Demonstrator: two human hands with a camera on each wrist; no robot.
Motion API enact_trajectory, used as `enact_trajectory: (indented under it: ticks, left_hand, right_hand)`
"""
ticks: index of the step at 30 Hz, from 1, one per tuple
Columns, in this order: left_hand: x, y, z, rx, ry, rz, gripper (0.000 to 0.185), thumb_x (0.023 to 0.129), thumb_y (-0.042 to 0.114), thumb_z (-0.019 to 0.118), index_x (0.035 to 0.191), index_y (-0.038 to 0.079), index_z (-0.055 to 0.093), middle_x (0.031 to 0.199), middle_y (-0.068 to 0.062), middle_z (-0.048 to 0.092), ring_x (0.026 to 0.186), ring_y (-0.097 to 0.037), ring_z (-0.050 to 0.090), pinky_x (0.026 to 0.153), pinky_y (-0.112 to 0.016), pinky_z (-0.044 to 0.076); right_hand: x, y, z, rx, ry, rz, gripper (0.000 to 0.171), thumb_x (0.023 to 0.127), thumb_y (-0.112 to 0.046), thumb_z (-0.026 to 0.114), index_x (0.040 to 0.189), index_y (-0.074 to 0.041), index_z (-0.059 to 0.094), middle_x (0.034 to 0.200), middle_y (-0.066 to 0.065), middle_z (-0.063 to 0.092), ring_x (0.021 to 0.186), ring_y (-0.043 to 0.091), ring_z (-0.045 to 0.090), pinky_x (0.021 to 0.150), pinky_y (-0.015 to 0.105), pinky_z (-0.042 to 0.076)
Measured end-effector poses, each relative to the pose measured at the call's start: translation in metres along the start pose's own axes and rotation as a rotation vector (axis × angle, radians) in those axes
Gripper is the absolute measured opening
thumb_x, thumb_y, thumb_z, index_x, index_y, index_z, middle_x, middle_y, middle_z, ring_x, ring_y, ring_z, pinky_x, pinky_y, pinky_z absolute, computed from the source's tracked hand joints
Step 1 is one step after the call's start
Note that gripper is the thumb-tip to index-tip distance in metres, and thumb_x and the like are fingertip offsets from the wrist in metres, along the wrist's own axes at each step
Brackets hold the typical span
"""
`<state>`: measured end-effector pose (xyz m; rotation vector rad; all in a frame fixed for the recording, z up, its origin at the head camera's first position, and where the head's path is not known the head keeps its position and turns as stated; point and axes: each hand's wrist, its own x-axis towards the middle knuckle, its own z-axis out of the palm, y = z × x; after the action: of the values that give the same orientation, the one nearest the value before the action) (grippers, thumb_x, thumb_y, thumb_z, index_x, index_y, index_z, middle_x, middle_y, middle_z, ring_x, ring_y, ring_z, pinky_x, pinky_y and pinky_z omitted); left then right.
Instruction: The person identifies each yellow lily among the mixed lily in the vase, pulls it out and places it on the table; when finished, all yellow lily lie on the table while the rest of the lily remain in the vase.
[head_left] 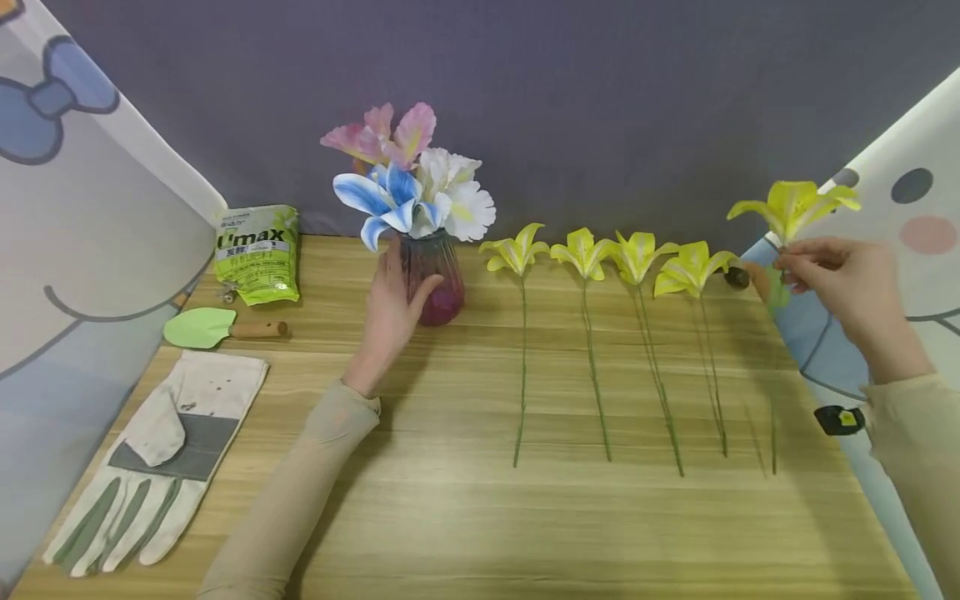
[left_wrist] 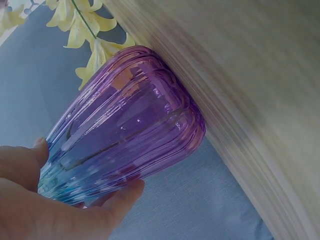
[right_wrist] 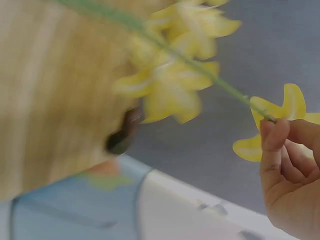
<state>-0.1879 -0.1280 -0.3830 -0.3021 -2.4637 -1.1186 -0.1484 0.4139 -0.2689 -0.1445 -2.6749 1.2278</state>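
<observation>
A purple ribbed glass vase (head_left: 435,283) stands at the back of the wooden table (head_left: 480,517) with pink, blue and white flowers (head_left: 408,179) in it. My left hand (head_left: 390,312) grips the vase (left_wrist: 130,125) from its left side, thumb and fingers (left_wrist: 120,197) curled round it. My right hand (head_left: 840,279) is raised over the table's right edge and pinches a yellow lily (head_left: 795,204) just below its bloom; its stem hangs down, blurred. In the right wrist view the fingers (right_wrist: 275,145) pinch the green stem by the yellow bloom (right_wrist: 280,115). Several yellow lilies (head_left: 585,254) lie side by side on the table.
A green bag (head_left: 257,252), a green trowel (head_left: 213,327) and a work glove (head_left: 161,458) lie at the table's left. A small dark object (head_left: 737,277) sits at the right rear edge. Patterned cloth hangs on both sides, a grey wall behind.
</observation>
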Motion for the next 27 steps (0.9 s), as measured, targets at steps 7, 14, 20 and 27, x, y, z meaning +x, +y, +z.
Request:
enact_trajectory:
  ticks: [7, 14, 20, 27]
  left_hand:
    - [0.001, 0.0, 0.0, 0.006, 0.001, 0.005, 0.089, 0.103, 0.031, 0.075, 0.162, -0.015, 0.026, 0.145, -0.042, 0.048, 0.128, -0.056, 0.055, 0.101, -0.068, 0.049]
    - [0.0, -0.001, 0.003, 0.005, -0.009, -0.005, 0.088, 0.104, 0.031, 0.074, 0.162, -0.014, 0.026, 0.147, -0.041, 0.048, 0.131, -0.055, 0.054, 0.102, -0.067, 0.049]
    - [0.0, -0.003, 0.001, -0.005, 0.0, -0.009, 0.088, 0.104, 0.03, 0.075, 0.161, -0.015, 0.026, 0.146, -0.041, 0.048, 0.129, -0.056, 0.055, 0.101, -0.068, 0.049]
    - [-0.002, -0.003, 0.0, -0.009, -0.008, -0.02, 0.088, 0.103, 0.03, 0.075, 0.162, -0.014, 0.026, 0.146, -0.04, 0.048, 0.129, -0.056, 0.055, 0.102, -0.068, 0.048]
  right_hand:
    - [-0.002, 0.053, -0.004, -0.435, -0.118, -0.064, 0.03, 0.104, -0.009, 0.064, 0.112, 0.019, 0.068, 0.074, 0.014, 0.075, 0.053, -0.006, 0.058, 0.048, 0.02, 0.045]
    - [-0.007, 0.083, 0.0, -0.502, -0.172, -0.073, 0.03, 0.102, -0.006, 0.065, 0.113, 0.022, 0.067, 0.084, 0.031, 0.074, 0.053, 0.005, 0.062, 0.047, 0.025, 0.046]
    - [-0.008, 0.091, 0.004, -0.516, -0.205, -0.04, 0.03, 0.101, -0.005, 0.066, 0.113, 0.022, 0.066, 0.086, 0.029, 0.074, 0.056, 0.012, 0.064, 0.054, 0.028, 0.049]
    - [-0.004, 0.1, 0.018, -0.581, -0.216, -0.07, 0.027, 0.096, -0.006, 0.067, 0.106, 0.019, 0.069, 0.093, 0.033, 0.073, 0.077, 0.052, 0.069, 0.067, 0.059, 0.055]
